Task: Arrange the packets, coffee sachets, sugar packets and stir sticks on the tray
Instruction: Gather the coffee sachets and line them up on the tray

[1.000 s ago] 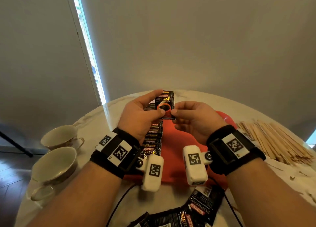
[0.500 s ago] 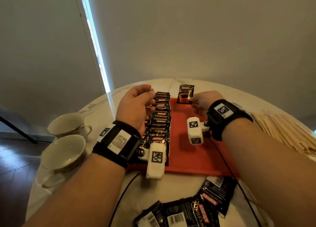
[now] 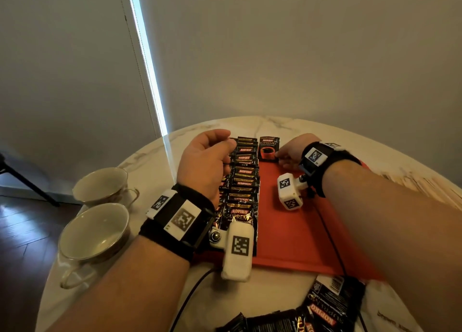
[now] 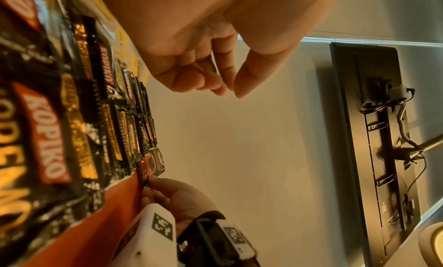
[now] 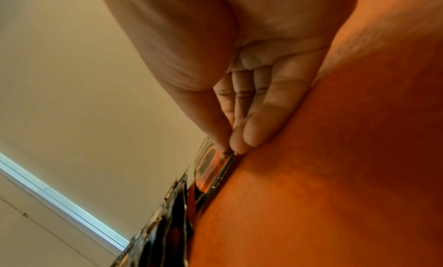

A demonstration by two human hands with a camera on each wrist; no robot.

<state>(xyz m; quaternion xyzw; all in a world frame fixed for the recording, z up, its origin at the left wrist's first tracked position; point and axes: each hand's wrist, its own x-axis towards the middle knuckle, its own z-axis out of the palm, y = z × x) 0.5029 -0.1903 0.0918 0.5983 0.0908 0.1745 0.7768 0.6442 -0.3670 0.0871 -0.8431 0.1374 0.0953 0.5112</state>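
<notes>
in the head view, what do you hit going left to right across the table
two cups → left hand → column of coffee sachets → single sachet pinched by the right hand at the far end of the red tray → stir sticks

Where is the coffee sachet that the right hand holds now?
In the head view, the coffee sachet lies at the far edge of the red tray, right of the sachet row, pinched by the right hand.

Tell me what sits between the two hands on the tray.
In the head view, the overlapping column of coffee sachets runs between the left hand and the right hand, which pinches the lone sachet on the red tray.
</notes>
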